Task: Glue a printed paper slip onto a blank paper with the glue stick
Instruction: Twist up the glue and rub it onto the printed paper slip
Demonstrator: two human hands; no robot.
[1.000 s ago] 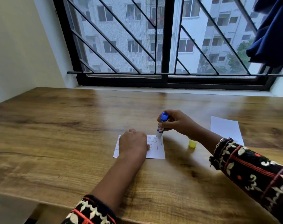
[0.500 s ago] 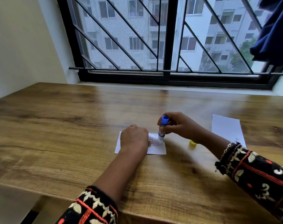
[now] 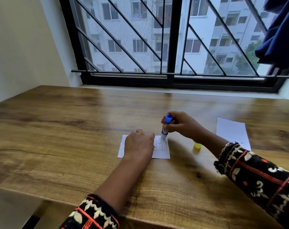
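A small printed paper slip (image 3: 162, 148) with a ruled table lies flat on the wooden table (image 3: 74, 133). My left hand (image 3: 138, 144) rests palm down on the slip's middle and left part, pinning it. My right hand (image 3: 181, 125) grips a blue and white glue stick (image 3: 166, 127) upright, its tip touching the slip's far right corner. The stick's yellow cap (image 3: 197, 145) stands on the table to the right of the slip. A blank white paper (image 3: 232, 133) lies further right, partly behind my right forearm.
A barred window runs along the far edge of the table, with a sill behind it. Dark blue cloth (image 3: 279, 35) hangs at the upper right. The table's front edge lies close under my forearms, and a cream wall stands to the left.
The glue stick's tip moved from the slip's far right edge inward next to my left hand, then back out to the far right corner. My left hand has stayed on the slip.
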